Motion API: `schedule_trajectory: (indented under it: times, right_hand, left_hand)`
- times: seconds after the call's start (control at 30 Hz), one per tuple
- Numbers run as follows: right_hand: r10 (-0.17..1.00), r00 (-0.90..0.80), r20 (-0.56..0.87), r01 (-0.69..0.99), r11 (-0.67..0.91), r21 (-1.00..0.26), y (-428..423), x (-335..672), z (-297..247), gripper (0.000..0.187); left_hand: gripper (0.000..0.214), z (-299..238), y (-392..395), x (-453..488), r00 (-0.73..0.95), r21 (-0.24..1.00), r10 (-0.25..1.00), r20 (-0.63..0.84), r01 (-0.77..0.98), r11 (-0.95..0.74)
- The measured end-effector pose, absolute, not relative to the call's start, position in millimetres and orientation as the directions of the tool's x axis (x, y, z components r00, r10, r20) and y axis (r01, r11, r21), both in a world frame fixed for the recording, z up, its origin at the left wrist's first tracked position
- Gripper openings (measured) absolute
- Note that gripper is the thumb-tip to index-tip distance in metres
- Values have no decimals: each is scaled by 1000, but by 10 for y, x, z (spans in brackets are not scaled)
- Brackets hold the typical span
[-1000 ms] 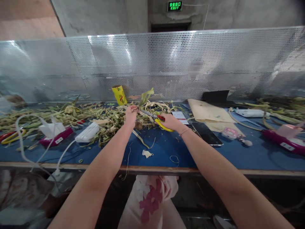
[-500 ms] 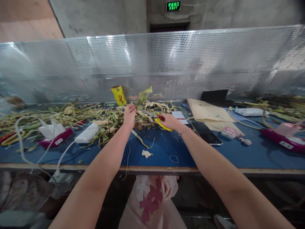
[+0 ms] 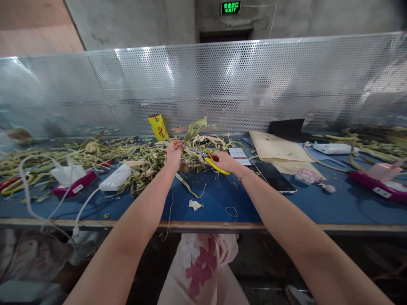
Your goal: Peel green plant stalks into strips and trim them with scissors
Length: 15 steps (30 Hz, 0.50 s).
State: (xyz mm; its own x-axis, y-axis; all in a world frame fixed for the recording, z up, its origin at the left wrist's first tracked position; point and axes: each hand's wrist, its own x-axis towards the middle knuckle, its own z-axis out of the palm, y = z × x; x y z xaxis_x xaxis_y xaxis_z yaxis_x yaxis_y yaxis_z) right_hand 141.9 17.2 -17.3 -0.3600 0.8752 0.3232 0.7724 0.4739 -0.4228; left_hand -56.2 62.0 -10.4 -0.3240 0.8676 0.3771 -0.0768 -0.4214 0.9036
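At the centre of the frame, the left hand [image 3: 174,150] has its fingertips drawn together, pinching the lower end of a pale green leaf [image 3: 195,127], which rises just above and to the right of those fingers. Right of centre, the right hand [image 3: 221,161] is wrapped around the yellow and red handles of a pair of scissors [image 3: 218,167]; its blades point up and left, their tips close to the left fingertips and just below the leaf. Whether the blades are parted is too small to tell. A heap of dried plant stems [image 3: 144,159] spreads from the centre to the left edge, under and around the left hand. A white card [image 3: 239,156] lies just beyond the right hand, and a dark phone [image 3: 276,178] lies right of its wrist on the blue tabletop [image 3: 219,203].
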Motion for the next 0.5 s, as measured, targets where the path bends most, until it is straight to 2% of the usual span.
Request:
schedule_trajectory:
  times: [0.23,0.37,0.5]
  right_hand:
    - [896,-376,236,709,443,-549,130,1407,-114,39]
    - [890,-407,208,603,432,-671,135,1424,-115,39]
    - [900,-411,146,497,356,-792,175,1447,-149,38]
  left_hand:
    - [19,-88,606,-548,-315,911,898,309,-173,-374]
    - [17,-73,591,-532,-274,908,924,266,-252,-336]
    - [17,-60,565,-526,-226,898,936,269,-292,-329]
